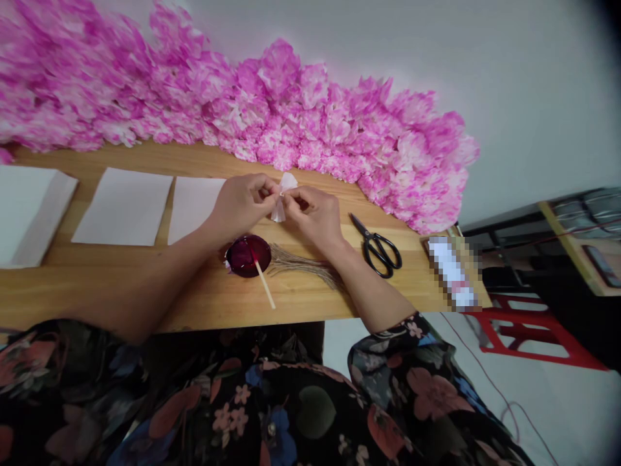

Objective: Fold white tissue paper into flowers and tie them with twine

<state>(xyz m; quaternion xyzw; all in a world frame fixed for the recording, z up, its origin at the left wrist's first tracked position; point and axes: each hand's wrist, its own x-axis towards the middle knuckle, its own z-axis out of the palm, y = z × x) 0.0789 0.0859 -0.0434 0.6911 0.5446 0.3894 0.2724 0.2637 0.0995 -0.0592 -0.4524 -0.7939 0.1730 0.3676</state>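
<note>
White tissue piece [289,182], one: gathered at middle, pinched narrowly between left hand [242,206] and right hand [317,215]; exact finger contact too small to confirm. Scissors [370,237]: tissue's four o'clock. Pink flowers [291,113], massed: twelve o'clock.

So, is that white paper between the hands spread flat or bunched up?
Bunched up: the white paper is pinched narrow near its middle, between the left hand and right hand, and its ends flare out.

Our wooden table [208,299], pink flowers [291,123] banked along our far edge, a white paper stack [22,217], two white sheets [123,207], a bowl [231,266] of dark red liquid [241,249], a stick [264,285], brown strands [301,261], black scissors [381,251]
</note>
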